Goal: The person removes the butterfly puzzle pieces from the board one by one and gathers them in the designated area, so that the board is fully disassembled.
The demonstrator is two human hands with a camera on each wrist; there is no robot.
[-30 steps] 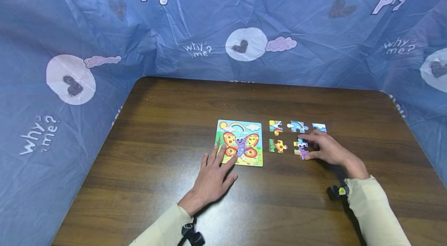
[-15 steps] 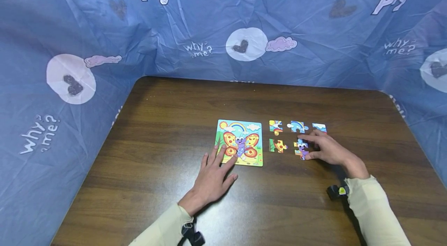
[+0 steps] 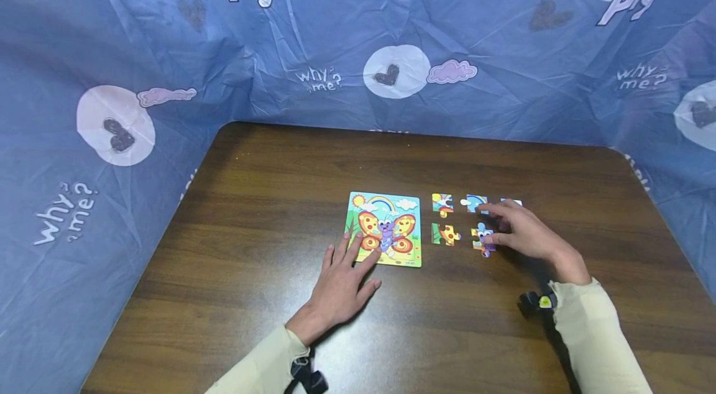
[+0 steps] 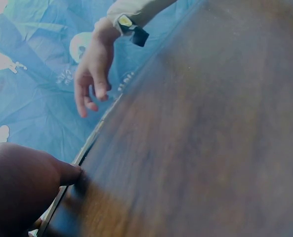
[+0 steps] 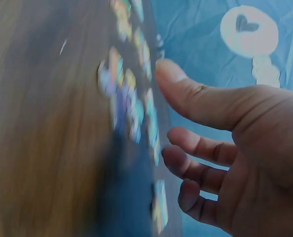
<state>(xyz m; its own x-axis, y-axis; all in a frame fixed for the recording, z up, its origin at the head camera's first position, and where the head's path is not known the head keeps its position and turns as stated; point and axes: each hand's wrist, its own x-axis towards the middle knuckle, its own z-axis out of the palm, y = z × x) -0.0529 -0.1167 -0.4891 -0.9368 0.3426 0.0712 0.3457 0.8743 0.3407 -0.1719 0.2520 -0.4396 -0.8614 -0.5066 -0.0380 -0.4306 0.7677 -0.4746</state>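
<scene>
A dark wooden table (image 3: 268, 207) stood inside a wrinkled blue printed cloth (image 3: 347, 27) that rose behind it and on both sides. No container was on the table; the nearest thing to one was a single square puzzle board (image 3: 385, 229) at the table's middle, showing a butterfly, a rainbow and a sun. To the right of the board lay five loose puzzle pieces in two rows. The far row held three: a far-left piece (image 3: 442, 203), a rainbow piece (image 3: 475, 202), and a sky piece (image 3: 513, 202) mostly hidden behind the right hand. The near row held two: an orange-spotted piece (image 3: 445, 233) and a purple piece (image 3: 483, 238). The left hand (image 3: 342, 285) lay flat and relaxed on the table, fingers spread, with its fingertips (image 3: 369, 255) resting on the board's near-left corner; it held nothing. The right hand (image 3: 523, 233) hovered over the right end of the loose pieces, fingers loosely bent and apart, thumb near the purple piece and forefinger near the rainbow piece. In the right wrist view the right hand's palm faced the blurred pieces with clear space between thumb and fingers, so it was released and grasped nothing; whether a fingertip touched a piece could not be told. Both arms wore pale sleeves (image 3: 587, 332) with a small dark strap at each wrist.
</scene>
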